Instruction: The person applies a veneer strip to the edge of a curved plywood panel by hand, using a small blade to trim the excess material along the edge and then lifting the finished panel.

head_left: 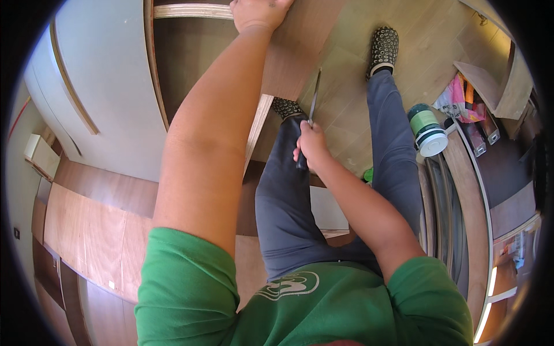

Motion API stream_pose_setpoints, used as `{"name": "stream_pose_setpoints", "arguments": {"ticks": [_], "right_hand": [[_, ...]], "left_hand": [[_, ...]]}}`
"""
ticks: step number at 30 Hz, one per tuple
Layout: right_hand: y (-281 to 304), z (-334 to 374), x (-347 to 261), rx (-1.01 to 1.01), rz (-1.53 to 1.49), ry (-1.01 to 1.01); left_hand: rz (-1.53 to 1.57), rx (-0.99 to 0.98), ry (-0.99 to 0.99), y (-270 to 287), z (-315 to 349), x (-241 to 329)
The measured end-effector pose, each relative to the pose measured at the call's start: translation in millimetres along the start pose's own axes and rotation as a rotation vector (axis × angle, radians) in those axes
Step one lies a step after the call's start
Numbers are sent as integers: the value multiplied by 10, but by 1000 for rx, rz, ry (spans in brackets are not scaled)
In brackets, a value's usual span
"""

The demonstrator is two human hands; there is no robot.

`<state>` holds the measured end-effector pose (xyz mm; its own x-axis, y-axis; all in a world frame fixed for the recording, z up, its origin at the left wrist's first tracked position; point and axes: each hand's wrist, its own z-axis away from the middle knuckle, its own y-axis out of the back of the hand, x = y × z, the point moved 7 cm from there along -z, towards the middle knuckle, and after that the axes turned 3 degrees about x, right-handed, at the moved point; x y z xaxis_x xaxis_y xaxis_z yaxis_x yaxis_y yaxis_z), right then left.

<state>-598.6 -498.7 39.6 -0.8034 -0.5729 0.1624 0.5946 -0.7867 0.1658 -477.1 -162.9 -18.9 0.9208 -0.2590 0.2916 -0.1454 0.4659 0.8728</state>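
Observation:
My left hand (261, 11) is at the top edge of the picture, against a wooden cabinet frame (193, 11). Its fingers are mostly cut off, so their pose is hidden. Below it, my right hand (312, 144) is closed round the black handle of a long, thin metal-bladed tool (315, 98). The blade points up and away from me, over the floor beside my shoe. A brown wood panel (303, 40) lies just right of my left hand. A pale board edge (258, 127) runs between my left arm and my leg.
A grey-white panel (109, 69) stands at left, above a plywood surface (95, 230). On the right are a green and white jar (427, 130), a pink plastic bag (461, 101) and curved-looking stacked boards (461, 196). My legs straddle the wood-look floor (346, 115).

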Motion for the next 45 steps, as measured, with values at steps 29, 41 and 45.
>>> {"name": "stream_pose_setpoints", "arguments": {"ticks": [29,41,45], "right_hand": [[-140,701,-684,-134,88,71],[-251,497,-225,-155,49,38],[-435,-67,-140,-121,25,9]], "left_hand": [[-42,24,40,-41,1,-60],[-9,25,70,2,14,-14],[12,53,45,28,8,37]]}}
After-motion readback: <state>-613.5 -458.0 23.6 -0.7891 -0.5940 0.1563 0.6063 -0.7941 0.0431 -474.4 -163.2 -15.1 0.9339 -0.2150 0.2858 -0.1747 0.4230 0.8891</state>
